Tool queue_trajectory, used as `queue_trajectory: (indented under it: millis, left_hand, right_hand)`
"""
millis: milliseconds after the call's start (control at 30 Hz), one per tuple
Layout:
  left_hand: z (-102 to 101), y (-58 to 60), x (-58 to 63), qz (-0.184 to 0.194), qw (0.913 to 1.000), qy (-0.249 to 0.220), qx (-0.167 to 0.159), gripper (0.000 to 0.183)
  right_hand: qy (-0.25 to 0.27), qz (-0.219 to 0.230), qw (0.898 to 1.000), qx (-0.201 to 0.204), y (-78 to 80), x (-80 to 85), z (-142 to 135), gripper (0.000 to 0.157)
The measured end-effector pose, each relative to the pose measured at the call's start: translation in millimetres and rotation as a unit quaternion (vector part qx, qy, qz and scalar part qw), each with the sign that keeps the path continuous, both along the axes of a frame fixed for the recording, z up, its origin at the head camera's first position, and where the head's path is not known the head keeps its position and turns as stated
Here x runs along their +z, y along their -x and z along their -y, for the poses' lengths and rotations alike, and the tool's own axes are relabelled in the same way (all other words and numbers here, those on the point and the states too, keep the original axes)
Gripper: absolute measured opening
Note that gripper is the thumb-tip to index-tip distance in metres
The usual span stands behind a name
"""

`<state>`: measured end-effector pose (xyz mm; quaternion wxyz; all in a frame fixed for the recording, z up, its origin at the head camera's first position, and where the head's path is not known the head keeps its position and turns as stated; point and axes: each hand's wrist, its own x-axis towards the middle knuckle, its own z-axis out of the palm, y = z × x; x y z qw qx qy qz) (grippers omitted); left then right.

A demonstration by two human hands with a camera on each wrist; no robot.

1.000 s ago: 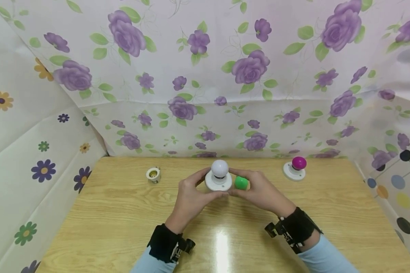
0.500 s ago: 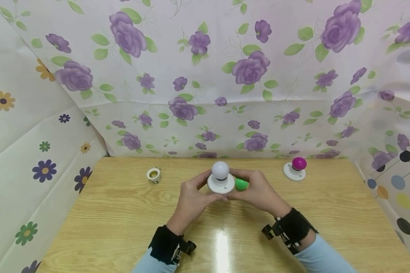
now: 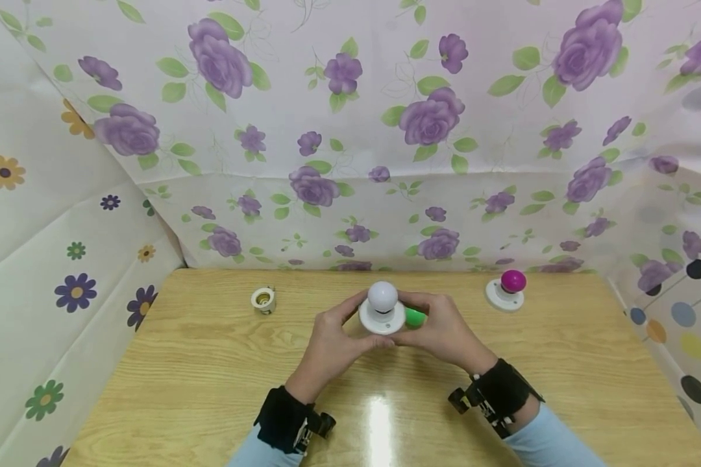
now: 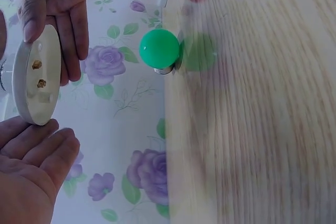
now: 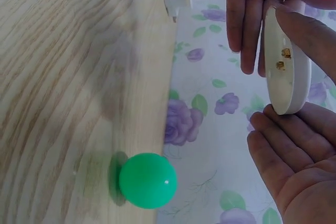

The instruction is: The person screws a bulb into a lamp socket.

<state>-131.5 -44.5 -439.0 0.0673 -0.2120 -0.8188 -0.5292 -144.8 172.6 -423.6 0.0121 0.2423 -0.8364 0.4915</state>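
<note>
My left hand (image 3: 332, 340) and right hand (image 3: 444, 329) hold a round white lamp holder (image 3: 380, 326) between them, gripping its rim from both sides with thumbs and fingers. A white light bulb (image 3: 382, 296) stands upright in it. Both wrist views show the holder raised off the table, its hollow underside (image 4: 48, 85) exposing two brass terminals (image 5: 286, 53). Just behind my right fingers lies a loose green bulb (image 3: 415, 317), partly hidden in the head view. In the left wrist view the green bulb (image 4: 159, 49) rests on the table, its metal screw end showing.
On the wooden table (image 3: 210, 376), a small white bulbless socket (image 3: 263, 300) stands at the back left. A magenta bulb (image 3: 513, 281) sits in another white lamp holder (image 3: 502, 296) at the back right. A flowered cloth (image 3: 350, 143) hangs behind the table's far edge.
Both hands have moved slightly right and toward me with the lamp holder and white bulb. The holder now covers more of the green bulb. The other things stay where they were.
</note>
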Motion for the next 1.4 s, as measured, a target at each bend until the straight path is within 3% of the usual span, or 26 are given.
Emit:
queue_trajectory:
  millis: [233, 400, 533, 867, 1200, 1400]
  left_hand:
    - [6, 1.0, 1.1, -0.039, 0.9967, 0.061, 0.037, 0.066]
    - [11, 1.9, 1.1, -0.075, 0.9831, 0.137, 0.095, 0.055]
    - [15, 2.8, -0.1, -0.089, 0.9751, 0.164, 0.12, 0.05]
    - [24, 4.9, -4.1, -0.086, 0.9696, 0.186, 0.134, 0.046]
    - [27, 6.1, -7.2, -0.063, 0.9685, 0.202, 0.131, 0.044]
    - [27, 5.4, -7.3, -0.05, 0.965, 0.223, 0.128, 0.044]
  right_hand:
    - [0.022, -0.01, 0.999, -0.042, 1.1, -7.0, -15, 0.071]
    - [0.035, -0.033, 0.995, -0.093, 3.2, -12.1, -29, 0.071]
    - [0.037, -0.041, 0.989, -0.136, 4.9, -18.7, -39, 0.071]
    - [0.026, -0.074, 0.971, -0.225, 20.4, -44.7, -73, 0.07]
    - [-0.018, -0.017, 0.967, -0.255, 29.0, -61.9, -96, 0.075]
    - [-0.052, -0.016, 0.964, -0.259, 30.0, -64.3, -100, 0.076]
